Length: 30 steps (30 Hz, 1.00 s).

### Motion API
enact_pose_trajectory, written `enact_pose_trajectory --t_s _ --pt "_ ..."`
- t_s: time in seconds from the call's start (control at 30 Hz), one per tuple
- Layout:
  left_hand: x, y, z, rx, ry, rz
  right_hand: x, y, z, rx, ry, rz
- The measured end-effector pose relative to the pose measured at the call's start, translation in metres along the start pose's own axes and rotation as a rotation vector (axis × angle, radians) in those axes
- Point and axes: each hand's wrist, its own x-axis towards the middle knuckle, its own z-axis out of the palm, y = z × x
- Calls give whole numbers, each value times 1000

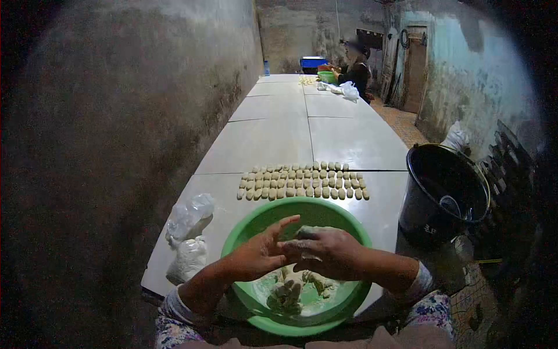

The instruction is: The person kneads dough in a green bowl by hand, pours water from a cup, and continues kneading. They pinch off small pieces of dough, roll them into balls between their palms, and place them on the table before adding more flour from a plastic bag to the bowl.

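A wide green basin (231, 241) stands at the near end of the table. In it lies a rough lump of pale dough (289, 291) with loose flour around it. Above the dough my left hand (260, 250) has its fingers stretched out, the index finger pointing up and right. My right hand (331, 251), dusted with flour, reaches across so that its fingertips meet the left hand's fingers. Its fingers are apart from its thumb and slightly bent. No held piece shows in either hand, though the overlap hides part of the fingers.
Several rows of small dough pieces (302, 182) lie beyond the basin. A bag of white flour (189, 259) and a crumpled clear plastic bag (192, 214) sit at left. A black bucket (427, 203) stands at right. A person (356, 72) works at the far end near a blue crate (314, 61).
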Motion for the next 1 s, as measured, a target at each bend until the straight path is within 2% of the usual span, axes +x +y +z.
enact_pose_trajectory --t_s 0.03,0.1,0.17,0.23,0.3,0.37,0.43,0.47,0.6,0.7,0.77,0.83,0.9,0.97,1.0 --pt "0 0 1 -75 -8 -13 -1 0 2 -69 -49 -23" --pt "-1 1 -6 -39 -40 -17 -3 2 2 5 7 -30" --pt "-1 9 -6 92 -64 -91 -5 6 3 -16 61 -28" --pt "-1 7 -7 69 -77 -70 -5 6 4 9 18 -6" --pt "-2 9 -2 -15 -67 -93 -7 6 7 -52 69 -84" --pt "-3 2 -5 26 -115 -34 -9 8 7 -49 -6 -63" --pt "-3 3 -3 15 -56 -55 -5 6 13 -45 90 -55" --pt "-3 3 -5 2 -40 -47 -5 6 4 48 -63 -12" --pt "-2 0 -6 -123 -33 -19 -4 4 14 46 51 -8" --pt "-3 3 -5 -63 -18 -24 -7 12 12 104 18 13" --pt "-3 5 -3 -76 -6 -41 -9 8 10 53 39 10" --pt "-4 4 -3 -93 -67 -42 -11 9 7 -23 -42 48" --pt "-4 4 -1 -118 -77 -14 -11 7 5 -30 -30 54" --pt "-4 8 -1 12 -52 -40 -8 11 6 100 82 25" --pt "-3 6 0 -30 -2 -20 -6 12 5 176 131 73"
